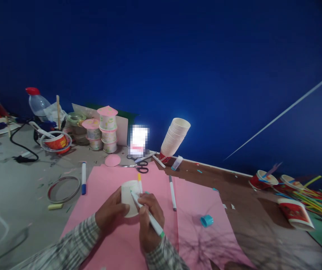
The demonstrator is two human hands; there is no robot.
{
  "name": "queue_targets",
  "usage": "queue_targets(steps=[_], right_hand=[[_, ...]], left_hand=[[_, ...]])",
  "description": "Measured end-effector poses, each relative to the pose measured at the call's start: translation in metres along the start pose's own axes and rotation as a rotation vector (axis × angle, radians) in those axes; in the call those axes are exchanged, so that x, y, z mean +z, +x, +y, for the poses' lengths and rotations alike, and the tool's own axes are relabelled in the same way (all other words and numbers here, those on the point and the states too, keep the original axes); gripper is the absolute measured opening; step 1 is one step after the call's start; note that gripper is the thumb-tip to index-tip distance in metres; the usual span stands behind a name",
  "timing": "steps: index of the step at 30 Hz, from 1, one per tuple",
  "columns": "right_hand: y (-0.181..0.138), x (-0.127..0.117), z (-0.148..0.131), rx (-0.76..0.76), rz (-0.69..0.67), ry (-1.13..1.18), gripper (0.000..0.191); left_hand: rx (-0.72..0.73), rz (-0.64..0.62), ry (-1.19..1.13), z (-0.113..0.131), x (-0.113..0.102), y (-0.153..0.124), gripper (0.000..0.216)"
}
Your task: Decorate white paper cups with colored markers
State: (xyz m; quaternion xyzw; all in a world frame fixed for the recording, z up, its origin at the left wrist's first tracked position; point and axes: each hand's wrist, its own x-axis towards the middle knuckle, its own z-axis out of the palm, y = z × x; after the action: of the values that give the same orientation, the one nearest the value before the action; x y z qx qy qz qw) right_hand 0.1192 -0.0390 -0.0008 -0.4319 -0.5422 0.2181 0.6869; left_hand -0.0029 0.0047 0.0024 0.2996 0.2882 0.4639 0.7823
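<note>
Paper cup (pixel 126 195), white, clamped in left hand (pixel 110 210) above pink paper (pixel 116 245); right hand (pixel 149 232) grips green marker (pixel 155 225), tip at cup wall. Yellow-ended marker (pixel 139 180) just beyond, partly hidden by right hand; grey-capped marker (pixel 172 194) to right. Farther back: scissors (pixel 137 166), leaning cup stack (pixel 175 138), pink-roofed paper towers (pixel 109 123).

Red-capped bottle (pixel 38 106) near blue wall (pixel 161 56); black cable (pixel 24 159) on grey table (pixel 23 195).

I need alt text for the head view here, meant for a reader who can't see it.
A right hand holds a green-ended marker to a small white cup-shaped piece, gripped by the left hand, over pink paper. Behind are two pink-roofed towers and a tilted stack of paper cups, before a blue wall.
</note>
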Motion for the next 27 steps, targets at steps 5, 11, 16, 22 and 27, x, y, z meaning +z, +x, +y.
queue_targets(steps=[5, 11, 16, 22, 27], right_hand=[[0.0026, 0.0008, -0.0022, -0.032, 0.001, -0.018, 0.018], [0.0046, -0.0003, -0.0026, 0.020, 0.026, -0.027, 0.017], [0.0057, -0.0028, 0.0018, 0.104, 0.071, -0.047, 0.018], [0.0059, -0.0024, -0.0003, 0.119, 0.086, 0.041, 0.018], [0.0030, -0.0010, -0.0027, 0.058, 0.037, 0.022, 0.016]], left_hand=[[-0.002, -0.019, -0.004, 0.0001, 0.0007, -0.0012, 0.060], [0.021, -0.045, 0.027, -0.0019, -0.0064, 0.0000, 0.055], [0.037, -0.092, 0.052, 0.0002, -0.0082, 0.0006, 0.055], [0.040, -0.083, 0.041, 0.0010, -0.0042, 0.0008, 0.053], [0.031, -0.075, 0.032, -0.0008, -0.0046, -0.0004, 0.054]])
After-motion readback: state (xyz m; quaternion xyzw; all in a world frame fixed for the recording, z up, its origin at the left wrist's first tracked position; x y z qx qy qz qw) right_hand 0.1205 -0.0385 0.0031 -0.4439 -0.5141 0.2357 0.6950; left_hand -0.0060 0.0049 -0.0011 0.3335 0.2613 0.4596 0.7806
